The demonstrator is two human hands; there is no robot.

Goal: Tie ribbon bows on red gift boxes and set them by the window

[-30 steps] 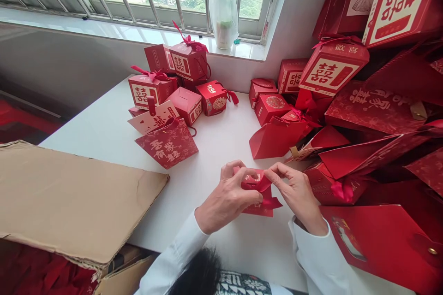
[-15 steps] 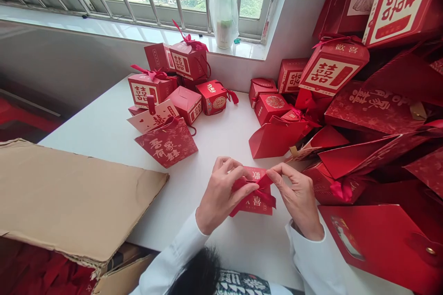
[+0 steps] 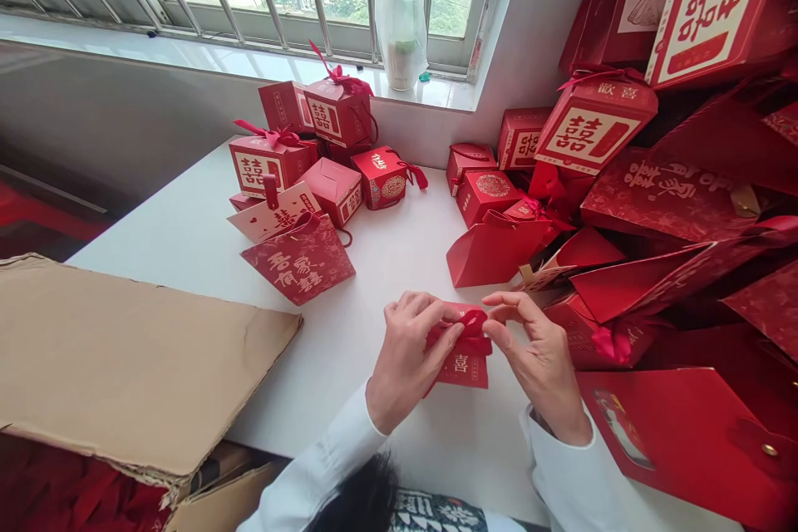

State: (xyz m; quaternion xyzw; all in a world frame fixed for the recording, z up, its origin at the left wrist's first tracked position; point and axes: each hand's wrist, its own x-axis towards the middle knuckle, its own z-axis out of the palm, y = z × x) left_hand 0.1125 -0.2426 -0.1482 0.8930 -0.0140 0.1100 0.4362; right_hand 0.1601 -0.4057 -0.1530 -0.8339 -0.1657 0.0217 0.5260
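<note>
A small red gift box [image 3: 462, 367] with gold characters stands on the white table [image 3: 193, 241] in front of me. A red ribbon [image 3: 469, 331] runs across its top. My left hand [image 3: 408, 359] pinches the ribbon at the box's left side, fingers curled. My right hand [image 3: 541, 362] pinches the ribbon's other end at the box's right side. Both wrists wear white sleeves.
A cluster of finished red boxes [image 3: 324, 141] sits at the table's far left, with a flat red bag [image 3: 300, 259] in front. Red bags and boxes [image 3: 648, 199] are piled high on the right. A brown cardboard carton flap [image 3: 125, 357] lies at my left. A wrapped jar [image 3: 401, 25] stands on the windowsill.
The box has turned more upright between my hands and shifted slightly nearer. My fingers have worked along the ribbon, drawing it together on top of the box.
</note>
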